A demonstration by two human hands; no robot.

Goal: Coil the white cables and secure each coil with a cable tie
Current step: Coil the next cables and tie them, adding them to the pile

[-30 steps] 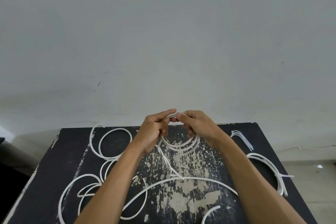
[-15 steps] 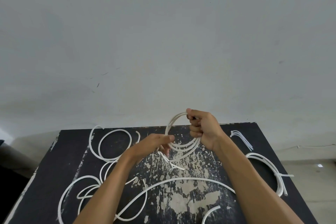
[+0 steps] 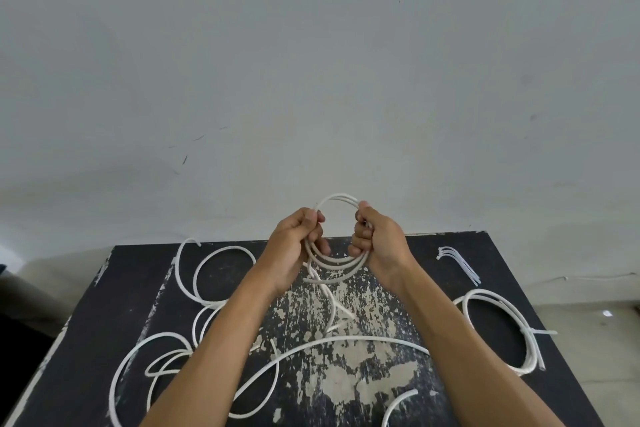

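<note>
Head view: the left hand and right hand have their fingers clamped on opposite sides of a small white cable coil, held upright above the black worktop. Its loose tail hangs below the fingers. Right of them lie cable ties and a tied coil; left, loose cables

Single head-worn wide-angle view, facing forward and slightly down: close over black table, grey wall fills upper half. No second view.
</note>
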